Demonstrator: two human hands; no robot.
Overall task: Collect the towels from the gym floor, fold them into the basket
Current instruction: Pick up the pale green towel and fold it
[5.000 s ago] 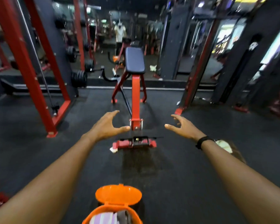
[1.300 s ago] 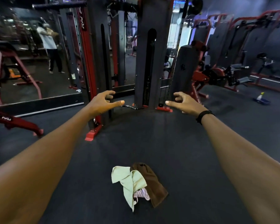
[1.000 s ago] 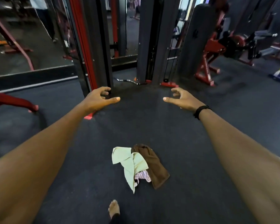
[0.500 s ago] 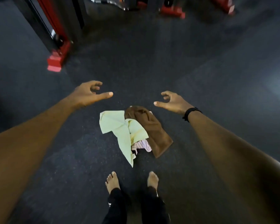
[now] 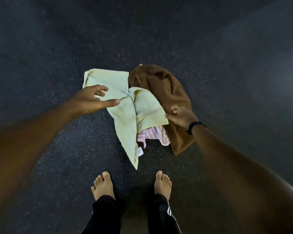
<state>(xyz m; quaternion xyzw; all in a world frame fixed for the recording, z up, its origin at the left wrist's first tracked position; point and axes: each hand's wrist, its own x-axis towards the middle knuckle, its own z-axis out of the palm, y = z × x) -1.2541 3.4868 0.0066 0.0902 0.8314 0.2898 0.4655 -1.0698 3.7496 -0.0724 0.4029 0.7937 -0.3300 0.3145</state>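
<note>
Two bare feet (image 5: 102, 186) at 6 o'clock on the dark gym floor (image 5: 57, 157), pale green towel (image 5: 125, 122) running 6 to 11 o'clock, striped towel (image 5: 150, 134) beneath, brown towel (image 5: 167, 98) alongside at 1 o'clock, left hand (image 5: 91, 100) spread over green corner, right hand (image 5: 181, 114) pinching brown towel's edge.

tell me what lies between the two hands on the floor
In the head view, the pale green towel spans the stretch between the left hand and the right hand, with the brown towel beside it by the right hand.
</note>
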